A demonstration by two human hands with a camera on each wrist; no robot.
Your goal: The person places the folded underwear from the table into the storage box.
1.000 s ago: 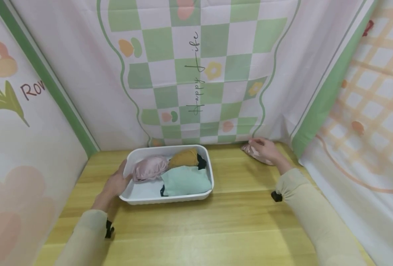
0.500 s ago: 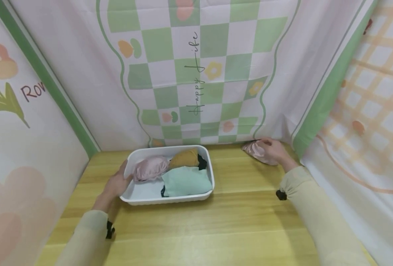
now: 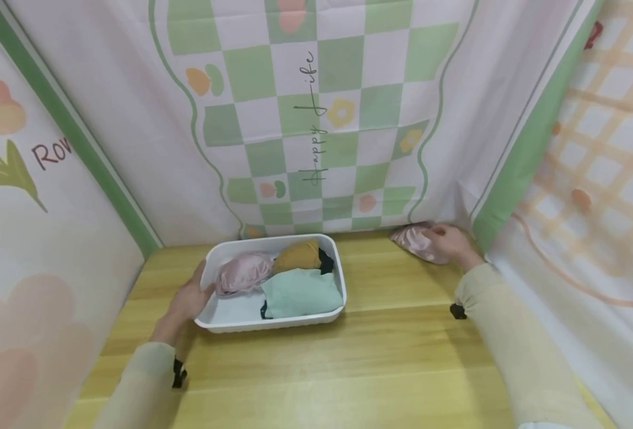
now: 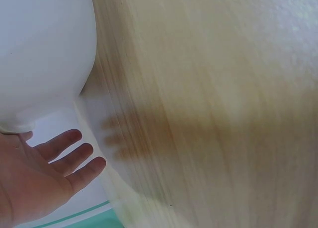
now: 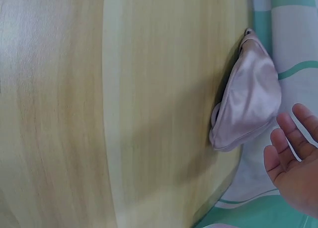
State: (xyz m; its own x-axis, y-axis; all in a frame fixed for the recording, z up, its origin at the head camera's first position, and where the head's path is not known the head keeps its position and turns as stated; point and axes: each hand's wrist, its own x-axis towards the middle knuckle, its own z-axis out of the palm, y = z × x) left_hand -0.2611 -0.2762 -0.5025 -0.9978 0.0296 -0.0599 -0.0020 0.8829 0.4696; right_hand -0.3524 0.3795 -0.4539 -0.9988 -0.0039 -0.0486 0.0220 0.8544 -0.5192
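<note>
A white plastic tray (image 3: 273,326) rests on the table. My left hand (image 3: 189,298) holds its left rim, thumb over the edge; the left wrist view shows several straight fingers (image 4: 74,161) beside the tray's outer wall. Inside lie a folded pink satin garment (image 3: 245,273), a mustard cloth piece (image 3: 296,255) with black trim, and a mint-green folded cloth piece (image 3: 301,293). At the back right, a dome-shaped pink satin garment (image 3: 419,243), resembling a folded bra, lies against the wall cloth. My right hand (image 3: 452,244) is beside its right end, fingers extended and relaxed (image 5: 290,133).
The wooden table (image 3: 316,375) extends in front of the tray. A green-checked cloth (image 3: 321,149) hangs along the back edge, with printed curtains (image 3: 573,196) on both sides. Black straps or mounts (image 3: 458,311) sit at the wrists.
My right hand has slid to the right along the dome-shaped satin garment, from its upper part to its right end. My left hand and the tray stay nearly in place.
</note>
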